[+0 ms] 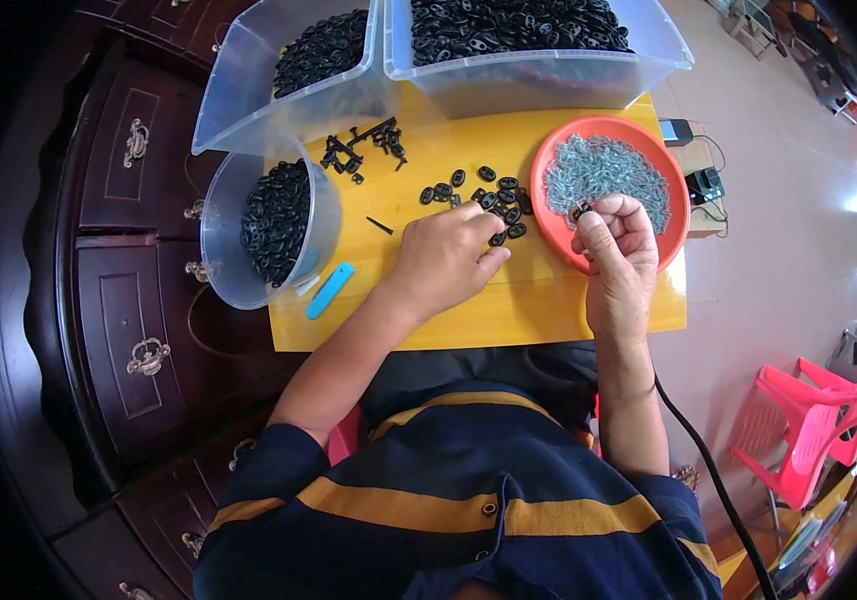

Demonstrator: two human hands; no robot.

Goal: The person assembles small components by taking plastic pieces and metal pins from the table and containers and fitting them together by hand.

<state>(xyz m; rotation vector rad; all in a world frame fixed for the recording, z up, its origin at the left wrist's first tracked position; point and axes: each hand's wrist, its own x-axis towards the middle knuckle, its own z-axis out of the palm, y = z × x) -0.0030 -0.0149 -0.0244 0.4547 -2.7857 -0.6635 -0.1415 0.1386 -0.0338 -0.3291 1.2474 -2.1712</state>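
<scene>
My left hand [446,252] is over the yellow table [539,310], palm down with its fingers curled in at a loose group of small black oval pieces with two holes [516,230]. Its fingertips are partly hidden, so what they grip is unclear. Above the near side of a round orange-red bowl [682,215], my right hand [617,262] pinches a small black oval piece [580,210] between thumb and fingers. Many small shiny clear or silvery pieces [604,165] fill that bowl.
A round translucent tub [324,235] of black pieces stands at the left, beside a blue flat-handled tool [331,291]. Two clear bins [539,75] of black pieces line the back. Black sprue scraps [361,150] and a thin black stick [380,225] lie between. Dark drawers [139,320] flank the left.
</scene>
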